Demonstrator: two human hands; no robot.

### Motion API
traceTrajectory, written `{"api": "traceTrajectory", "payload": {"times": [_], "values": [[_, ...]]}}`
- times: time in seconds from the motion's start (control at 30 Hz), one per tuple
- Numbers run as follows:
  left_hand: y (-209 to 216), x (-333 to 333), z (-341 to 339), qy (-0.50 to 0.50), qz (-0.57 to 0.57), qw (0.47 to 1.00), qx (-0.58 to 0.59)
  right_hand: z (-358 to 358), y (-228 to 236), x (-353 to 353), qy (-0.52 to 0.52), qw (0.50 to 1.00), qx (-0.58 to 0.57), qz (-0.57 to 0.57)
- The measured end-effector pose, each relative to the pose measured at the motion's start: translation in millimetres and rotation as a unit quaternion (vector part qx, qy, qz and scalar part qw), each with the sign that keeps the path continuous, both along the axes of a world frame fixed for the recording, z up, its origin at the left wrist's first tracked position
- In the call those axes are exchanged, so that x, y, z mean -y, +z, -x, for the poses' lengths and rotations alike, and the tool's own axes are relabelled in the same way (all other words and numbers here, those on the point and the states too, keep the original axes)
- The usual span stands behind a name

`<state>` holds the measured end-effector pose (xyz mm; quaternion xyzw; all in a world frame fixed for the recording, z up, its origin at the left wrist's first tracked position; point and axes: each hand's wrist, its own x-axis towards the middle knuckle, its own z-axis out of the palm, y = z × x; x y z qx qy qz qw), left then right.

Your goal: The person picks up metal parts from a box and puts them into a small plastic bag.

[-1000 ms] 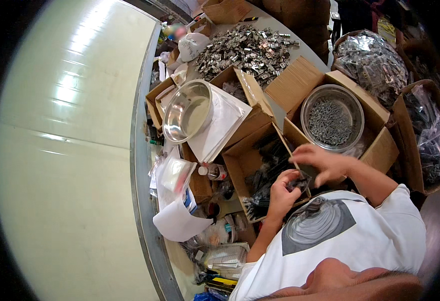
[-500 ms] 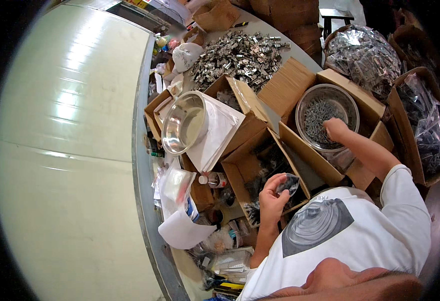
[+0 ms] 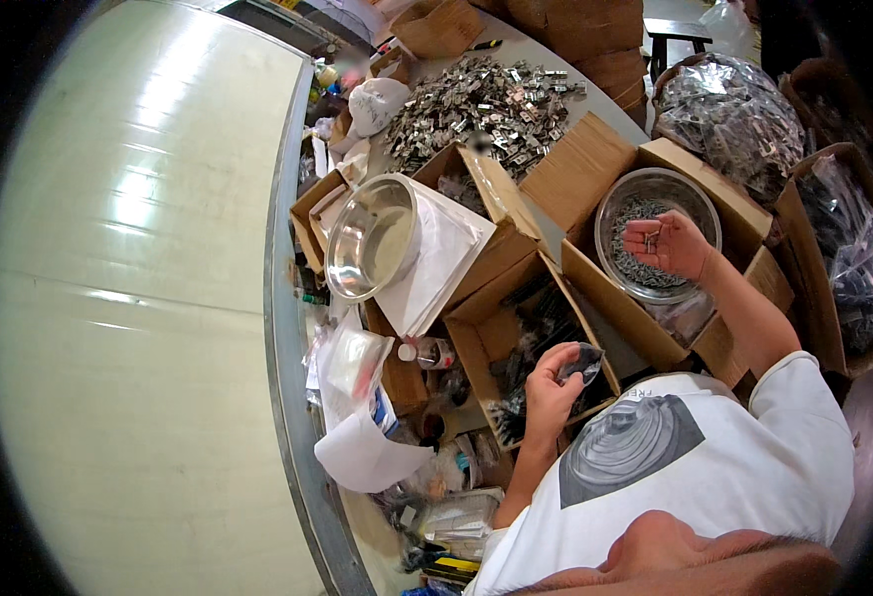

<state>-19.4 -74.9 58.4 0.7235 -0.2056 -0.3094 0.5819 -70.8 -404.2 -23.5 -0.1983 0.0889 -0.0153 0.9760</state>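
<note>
My left hand [image 3: 551, 389] pinches a small plastic bag [image 3: 586, 364] that looks dark inside, over the front edge of an open cardboard box [image 3: 476, 343] of black parts. My right hand [image 3: 683, 248] is palm up above a round clear tub [image 3: 712, 212] of small grey screws [image 3: 640, 266]. A few small screws [image 3: 652, 241] lie across its slightly curled fingers. The tub sits in another open carton [image 3: 615, 323]; my right hand covers part of its contents.
Many flat metal pieces [image 3: 486, 114] are heaped at the back of the table. A steel bowl [image 3: 367, 238] tilts on white sheets [image 3: 446, 263] to the left. A bottle [image 3: 426, 353] stands near the box. Bagged parts [image 3: 729, 119] fill containers at the right.
My right hand has lifted out of the screws and turned palm up, with a few screws on its fingers. My left hand still holds the bag in nearly the same place.
</note>
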Motion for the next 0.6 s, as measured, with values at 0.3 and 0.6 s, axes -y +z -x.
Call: {"api": "traceTrajectory", "payload": {"times": [0.3,0.6], "values": [[-24,13,-7,-0.002,-0.037,0.999,0.014,-1,81,-133,0.082,0.870,0.057,0.482],[-23,-3,-7,0.029,-0.005,0.999,0.031,-13,68,-93,-0.003,0.686,-0.091,0.722]]}}
